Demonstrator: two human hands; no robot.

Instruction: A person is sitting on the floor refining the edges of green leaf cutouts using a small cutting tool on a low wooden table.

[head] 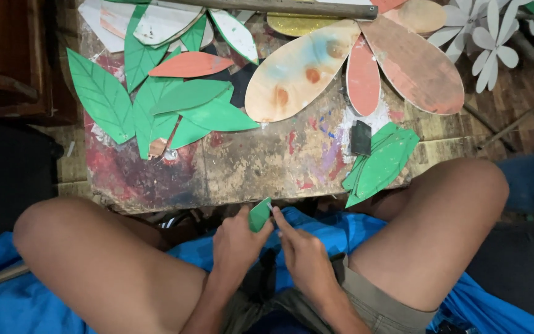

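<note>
Both bare forearms come up from the near edge between the spread, bent knees, and the hands meet close together just left of centre. The left hand (236, 241) is curled, knuckles up, with thumb and fingertips pinched at its far right corner on a small green leaf-shaped cut-out (259, 214). The right hand (304, 253) lies just beside it, its forefinger stretched far and left so that the tip touches the cut-out's right edge.

Your left hand (236, 242) covers most of the small green piece (259, 214), the picture's top edge cuts off the white leaves (156, 21), and whatever your right hand (304, 256) pinches is too small to tell.
</note>
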